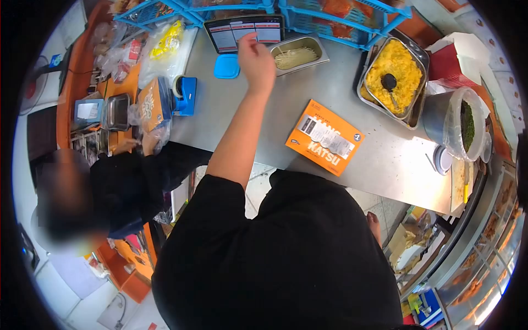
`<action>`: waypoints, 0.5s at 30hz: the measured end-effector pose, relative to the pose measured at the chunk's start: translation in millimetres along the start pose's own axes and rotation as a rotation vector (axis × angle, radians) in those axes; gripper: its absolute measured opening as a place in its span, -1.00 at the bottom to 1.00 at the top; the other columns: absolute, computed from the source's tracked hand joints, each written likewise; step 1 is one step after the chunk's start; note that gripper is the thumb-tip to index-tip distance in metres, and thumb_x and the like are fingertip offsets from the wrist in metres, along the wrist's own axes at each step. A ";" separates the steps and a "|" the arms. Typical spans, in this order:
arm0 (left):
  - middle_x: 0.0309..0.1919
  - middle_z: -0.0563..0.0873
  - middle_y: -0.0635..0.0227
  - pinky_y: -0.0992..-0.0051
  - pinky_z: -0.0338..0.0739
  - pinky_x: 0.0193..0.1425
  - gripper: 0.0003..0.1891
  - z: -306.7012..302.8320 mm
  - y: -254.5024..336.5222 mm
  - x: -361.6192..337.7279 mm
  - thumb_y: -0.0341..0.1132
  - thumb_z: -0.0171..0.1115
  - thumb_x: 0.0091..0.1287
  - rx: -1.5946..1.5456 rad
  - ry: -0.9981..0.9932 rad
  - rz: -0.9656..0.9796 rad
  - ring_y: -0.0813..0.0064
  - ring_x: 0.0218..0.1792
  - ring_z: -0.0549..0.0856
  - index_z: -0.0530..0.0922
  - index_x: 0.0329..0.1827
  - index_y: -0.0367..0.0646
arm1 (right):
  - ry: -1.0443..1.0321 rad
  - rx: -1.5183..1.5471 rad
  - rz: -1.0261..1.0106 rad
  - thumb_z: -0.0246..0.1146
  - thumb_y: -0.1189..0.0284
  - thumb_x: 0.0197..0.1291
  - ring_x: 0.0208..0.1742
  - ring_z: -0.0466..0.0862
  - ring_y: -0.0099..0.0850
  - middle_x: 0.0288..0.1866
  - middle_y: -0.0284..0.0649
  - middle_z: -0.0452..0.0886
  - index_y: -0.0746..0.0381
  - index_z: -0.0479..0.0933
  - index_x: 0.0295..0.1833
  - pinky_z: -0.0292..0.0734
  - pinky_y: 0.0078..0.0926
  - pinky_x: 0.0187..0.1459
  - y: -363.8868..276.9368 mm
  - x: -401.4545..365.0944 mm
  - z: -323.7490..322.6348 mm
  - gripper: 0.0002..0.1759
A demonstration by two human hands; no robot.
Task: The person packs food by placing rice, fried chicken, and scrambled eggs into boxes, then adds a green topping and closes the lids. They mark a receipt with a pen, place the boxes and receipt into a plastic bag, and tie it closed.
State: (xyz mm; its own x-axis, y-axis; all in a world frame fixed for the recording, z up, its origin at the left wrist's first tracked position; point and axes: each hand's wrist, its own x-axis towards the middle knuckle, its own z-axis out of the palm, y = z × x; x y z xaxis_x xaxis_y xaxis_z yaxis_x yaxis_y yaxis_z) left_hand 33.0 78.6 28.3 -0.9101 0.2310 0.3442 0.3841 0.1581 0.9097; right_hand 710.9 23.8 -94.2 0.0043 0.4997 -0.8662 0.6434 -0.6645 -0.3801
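My left hand (257,65) reaches over the counter to a tablet (221,38), its index finger extended across the screen and nothing in its grasp. A blue square lid (226,66) lies left of that hand. To its right is a metal pan (323,55) of pale shredded food. Nearer my body sits a closed orange box (336,166) marked KATSU, with printed paper labels on top. Only a small part of my right hand (374,224) shows beside my black shirt; its fingers are mostly hidden.
Blue racks (324,34) line the back. A metal tray (407,125) holds yellow food and a black-ended utensil (389,82). Right of it stands a plastic-lined pot (440,113). A blue tape dispenser (187,98) is at left, near another person (126,187) handling an orange-and-blue box (153,107).
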 end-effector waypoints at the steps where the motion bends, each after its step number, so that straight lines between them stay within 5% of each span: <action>1: -0.28 0.65 0.32 0.46 0.51 -0.20 -0.76 12.2 18.3 -17.1 -0.51 0.10 0.39 0.016 -0.041 0.150 0.53 -0.30 0.59 0.58 0.08 -0.18 | -0.008 0.004 -0.017 0.16 0.17 0.49 -0.03 0.69 -0.27 0.14 -0.09 0.64 0.19 0.46 0.37 0.57 -0.38 -0.10 7.7 8.8 -9.3 -0.52; 3: -0.33 0.65 0.36 0.43 0.52 -0.24 -0.78 39.6 67.1 -65.5 -0.49 0.16 0.38 -0.009 -0.215 0.332 0.51 -0.34 0.61 0.59 0.05 -0.14 | -0.006 -0.044 -0.179 0.16 0.18 0.49 -0.07 0.69 -0.29 0.09 -0.10 0.68 0.22 0.53 0.29 0.57 -0.41 -0.09 40.4 36.5 -26.8 -0.56; 8: -0.36 0.71 0.31 0.26 0.57 -0.25 -0.94 125.2 180.0 -197.4 -0.36 0.29 0.33 -0.136 -0.732 0.712 0.22 -0.34 0.70 0.67 -0.22 -0.10 | 0.005 -0.011 -0.200 0.19 0.20 0.46 -0.09 0.72 -0.28 0.00 -0.11 0.72 0.25 0.57 0.24 0.60 -0.41 -0.06 115.0 83.6 -108.3 -0.59; 12: -0.35 0.73 0.31 0.16 0.56 -0.17 -0.88 218.2 241.8 -239.6 -0.27 0.27 0.34 -0.087 -0.767 0.904 0.16 -0.30 0.71 0.68 -0.28 -0.10 | 0.047 0.030 -0.162 0.19 0.21 0.46 -0.09 0.72 -0.28 -0.01 -0.11 0.72 0.25 0.57 0.24 0.61 -0.41 -0.07 158.0 82.7 -182.6 -0.59; 15: -0.29 0.76 0.25 0.03 0.54 -0.03 -0.81 285.9 294.3 -232.1 -0.20 0.21 0.35 0.074 -0.545 0.991 0.11 -0.11 0.70 0.71 -0.25 -0.08 | 0.076 0.063 -0.122 0.19 0.21 0.46 -0.10 0.72 -0.28 -0.02 -0.11 0.72 0.25 0.57 0.24 0.61 -0.41 -0.07 186.3 82.3 -232.3 -0.59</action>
State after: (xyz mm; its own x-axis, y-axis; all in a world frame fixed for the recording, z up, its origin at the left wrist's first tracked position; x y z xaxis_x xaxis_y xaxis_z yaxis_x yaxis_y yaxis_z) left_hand 401.8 346.0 149.7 -0.0170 0.6705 0.7417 0.9226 -0.2753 0.2701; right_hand 1009.0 70.2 -161.0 -0.0117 0.6181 -0.7860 0.5936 -0.6283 -0.5029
